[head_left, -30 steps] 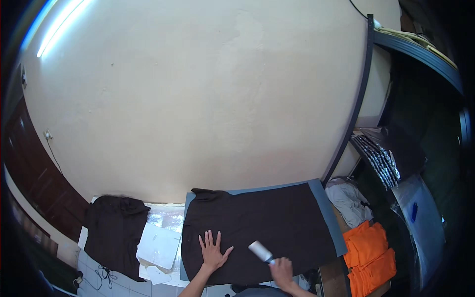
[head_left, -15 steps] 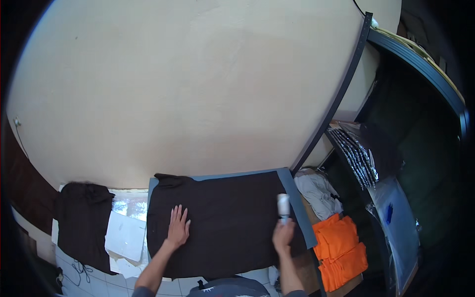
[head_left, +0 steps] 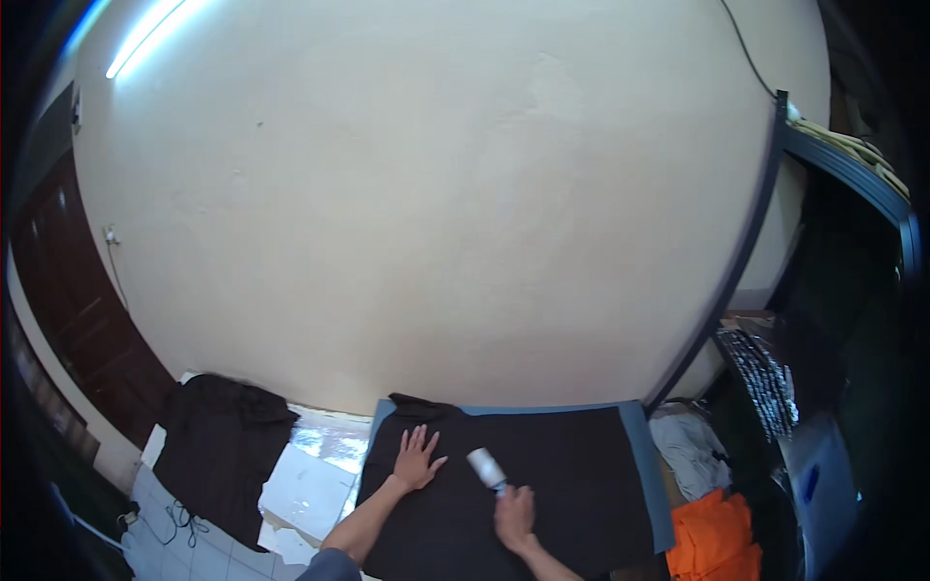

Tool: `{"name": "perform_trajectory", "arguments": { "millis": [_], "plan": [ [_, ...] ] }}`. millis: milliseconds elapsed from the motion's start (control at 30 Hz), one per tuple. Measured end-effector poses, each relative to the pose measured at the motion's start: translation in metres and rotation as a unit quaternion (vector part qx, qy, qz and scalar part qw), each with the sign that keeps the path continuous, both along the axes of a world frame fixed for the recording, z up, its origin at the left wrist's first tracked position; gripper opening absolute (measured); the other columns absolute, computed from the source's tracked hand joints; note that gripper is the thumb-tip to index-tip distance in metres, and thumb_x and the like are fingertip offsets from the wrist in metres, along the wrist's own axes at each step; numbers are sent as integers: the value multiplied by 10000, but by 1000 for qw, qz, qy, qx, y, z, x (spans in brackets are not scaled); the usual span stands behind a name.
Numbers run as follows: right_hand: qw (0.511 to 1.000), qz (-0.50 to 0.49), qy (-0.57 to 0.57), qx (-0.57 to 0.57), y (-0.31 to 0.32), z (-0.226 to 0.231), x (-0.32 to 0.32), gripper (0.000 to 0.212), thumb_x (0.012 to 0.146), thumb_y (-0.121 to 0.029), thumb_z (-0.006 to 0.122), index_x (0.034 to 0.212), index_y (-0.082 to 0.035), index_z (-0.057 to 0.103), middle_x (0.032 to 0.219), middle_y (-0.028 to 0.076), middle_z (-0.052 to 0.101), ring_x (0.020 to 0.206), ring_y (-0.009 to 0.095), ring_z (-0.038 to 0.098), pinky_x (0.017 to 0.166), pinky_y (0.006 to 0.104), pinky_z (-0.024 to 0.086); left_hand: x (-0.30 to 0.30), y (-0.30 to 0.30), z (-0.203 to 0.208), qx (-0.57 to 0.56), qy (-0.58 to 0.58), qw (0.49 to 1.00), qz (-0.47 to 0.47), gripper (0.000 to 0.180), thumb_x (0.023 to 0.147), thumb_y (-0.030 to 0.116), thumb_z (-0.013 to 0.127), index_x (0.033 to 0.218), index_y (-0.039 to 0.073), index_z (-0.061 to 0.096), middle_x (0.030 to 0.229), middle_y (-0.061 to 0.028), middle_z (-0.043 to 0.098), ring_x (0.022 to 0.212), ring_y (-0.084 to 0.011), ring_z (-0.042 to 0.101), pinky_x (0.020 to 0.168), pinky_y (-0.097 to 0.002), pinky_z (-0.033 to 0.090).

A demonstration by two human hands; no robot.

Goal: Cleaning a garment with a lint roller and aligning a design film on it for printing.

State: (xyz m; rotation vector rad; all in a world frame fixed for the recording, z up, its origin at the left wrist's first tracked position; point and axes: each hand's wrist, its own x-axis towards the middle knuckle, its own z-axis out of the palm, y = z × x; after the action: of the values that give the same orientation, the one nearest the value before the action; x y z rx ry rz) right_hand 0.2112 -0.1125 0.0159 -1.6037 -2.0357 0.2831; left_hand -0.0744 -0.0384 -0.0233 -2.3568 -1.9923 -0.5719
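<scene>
A dark brown or black garment (head_left: 572, 484) is spread flat on a blue-grey board (head_left: 639, 455) that shows along its far and right edges. My left hand (head_left: 417, 460) lies palm down with fingers spread on the cloth's left part, close to a bunched fold at the far left corner. In my right hand (head_left: 515, 515) is a lint roller (head_left: 486, 469), gripped by its handle. Its white roll points up and left, over the middle of the garment. Whether the roll touches the cloth I cannot tell.
Left of the board lie white sheets (head_left: 305, 491) and another dark garment (head_left: 223, 436). On the right are folded orange cloth (head_left: 712, 533), grey cloth (head_left: 690, 455) and a metal shelf post (head_left: 746, 252) beside shiny plastic packs (head_left: 760, 378). A pale wall rises behind.
My right hand has moved the lint roller from the garment's right side to its middle. My left hand lies slightly farther up the cloth. The view has tilted up and shifted left.
</scene>
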Motion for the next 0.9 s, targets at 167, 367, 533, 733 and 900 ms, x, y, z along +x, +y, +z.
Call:
{"name": "perform_trajectory", "arguments": {
  "millis": [167, 367, 533, 733, 900],
  "plan": [
    [986, -148, -64, 41, 63, -3, 84, 192, 989, -132, 547, 1067, 38, 592, 1079, 269, 554, 1023, 449, 568, 875, 550, 463, -22, 13, 11, 18, 7, 999, 39, 784, 1012, 612, 450, 1584, 84, 359, 1624, -268, 304, 1544, -398, 229, 1254, -589, 96],
    [929, -368, -41, -3, 138, 4, 220, 210, 1020, -146, 558, 1028, 46, 642, 1005, 254, 634, 964, 437, 639, 855, 514, 509, -77, 15, 8, 71, -10, 987, 143, 727, 947, 433, 663, 1460, -45, 470, 1529, -363, 351, 1464, -502, 297, 1247, -581, 150],
    [952, -305, 15, 30, 93, 30, 193, 265, 993, -216, 619, 1050, 42, 633, 981, 244, 647, 925, 435, 658, 785, 518, 517, -80, -7, 26, 49, -127, 957, 258, 464, 885, 277, 740, 1154, -76, 606, 1306, -344, 527, 1269, -503, 457, 1041, -579, 357],
    [999, 7, 28, -35, -13, 25, 82, 241, 898, -178, 735, 1059, -15, 660, 955, 194, 645, 820, 435, 656, 702, 523, 534, -73, -41, 24, 38, -166, 940, 295, 340, 836, 215, 799, 973, -38, 618, 980, -238, 669, 957, -425, 633, 876, -543, 438],
    [986, -119, 116, -1, -13, 25, 75, 269, 880, -243, 777, 967, -12, 671, 833, 189, 662, 740, 433, 653, 642, 495, 518, -105, -41, 28, -101, -239, 916, 306, 408, 773, 246, 898, 854, -33, 612, 741, -157, 679, 633, -320, 663, 580, -425, 504]
  ]
}}
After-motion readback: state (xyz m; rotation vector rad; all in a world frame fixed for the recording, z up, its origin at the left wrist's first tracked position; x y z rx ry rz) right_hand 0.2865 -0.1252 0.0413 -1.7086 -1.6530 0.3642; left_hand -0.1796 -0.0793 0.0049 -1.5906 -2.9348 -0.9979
